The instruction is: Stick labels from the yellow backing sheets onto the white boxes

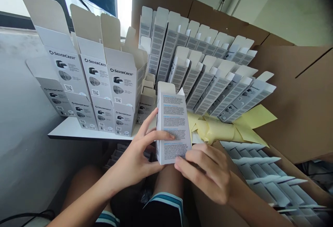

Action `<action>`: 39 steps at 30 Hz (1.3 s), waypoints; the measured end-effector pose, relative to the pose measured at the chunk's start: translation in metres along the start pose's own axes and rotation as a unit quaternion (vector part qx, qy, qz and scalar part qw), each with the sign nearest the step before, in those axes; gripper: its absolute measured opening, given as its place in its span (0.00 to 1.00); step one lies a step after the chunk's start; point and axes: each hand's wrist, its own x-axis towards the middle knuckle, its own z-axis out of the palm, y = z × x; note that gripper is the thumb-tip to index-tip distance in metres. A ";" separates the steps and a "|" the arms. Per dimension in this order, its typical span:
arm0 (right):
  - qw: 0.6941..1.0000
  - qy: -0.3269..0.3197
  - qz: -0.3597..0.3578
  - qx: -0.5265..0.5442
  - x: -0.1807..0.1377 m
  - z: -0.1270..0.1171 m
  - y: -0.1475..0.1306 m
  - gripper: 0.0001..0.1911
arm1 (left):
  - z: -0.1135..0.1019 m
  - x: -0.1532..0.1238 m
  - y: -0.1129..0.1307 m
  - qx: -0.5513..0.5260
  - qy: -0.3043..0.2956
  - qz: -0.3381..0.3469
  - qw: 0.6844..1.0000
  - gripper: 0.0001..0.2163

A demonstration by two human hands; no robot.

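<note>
The left hand [136,154] grips a printed box [173,119] above the lap [170,182], before the counter [63,128], fingers spread. The right hand's [212,171] bent fingers touch its lower right corner; whether they pinch is unclear.

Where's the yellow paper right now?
In the head view, the yellow paper lies right of centre, just above the right hand and below the standing boxes.

Two hands [137,152], one held box [173,126], three upper left-front boxes [93,77], four lower left-front boxes [83,114]
</note>
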 end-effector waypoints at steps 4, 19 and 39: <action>0.999 -0.005 -0.023 -0.040 -0.010 0.009 0.002 0.07 | 0.006 0.003 -0.008 0.021 0.003 0.035 0.999 0.17; 0.703 0.146 0.573 0.395 -0.049 0.080 0.077 0.36 | 0.063 0.060 -0.116 0.337 -0.026 0.265 0.903 0.21; 0.634 0.237 0.730 -0.091 -0.074 0.206 0.256 0.29 | 0.064 0.056 -0.166 0.305 -0.219 -0.102 0.921 0.25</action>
